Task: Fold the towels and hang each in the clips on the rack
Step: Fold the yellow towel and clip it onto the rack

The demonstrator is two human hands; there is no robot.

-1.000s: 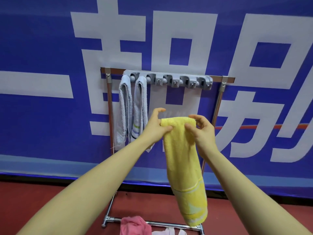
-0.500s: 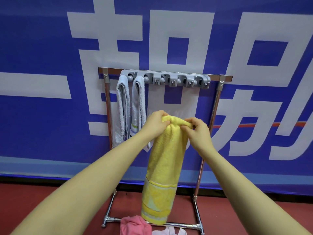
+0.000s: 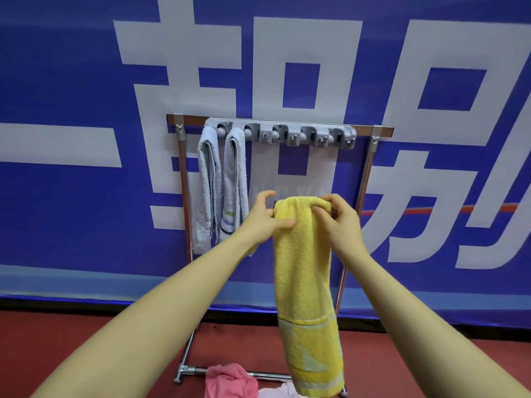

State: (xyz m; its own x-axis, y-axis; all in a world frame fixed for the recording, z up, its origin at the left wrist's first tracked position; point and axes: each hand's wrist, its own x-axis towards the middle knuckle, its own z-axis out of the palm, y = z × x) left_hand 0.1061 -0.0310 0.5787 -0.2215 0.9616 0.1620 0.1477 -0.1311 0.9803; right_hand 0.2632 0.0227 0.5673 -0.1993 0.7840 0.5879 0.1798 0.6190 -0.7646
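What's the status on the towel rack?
Left hand and right hand grip folded yellow towel. Two white towels clipped. Free clips above, unobstructed.

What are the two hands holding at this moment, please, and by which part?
Both the left hand and right hand grip the yellow towel at its folded top edge; the rest hangs down.

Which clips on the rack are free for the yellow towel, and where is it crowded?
The two leftmost clips hold white towels. The clips to their right on the grey clip bar are bare, as far as the right post. Both hands, left hand and right hand, hold the yellow towel below them.
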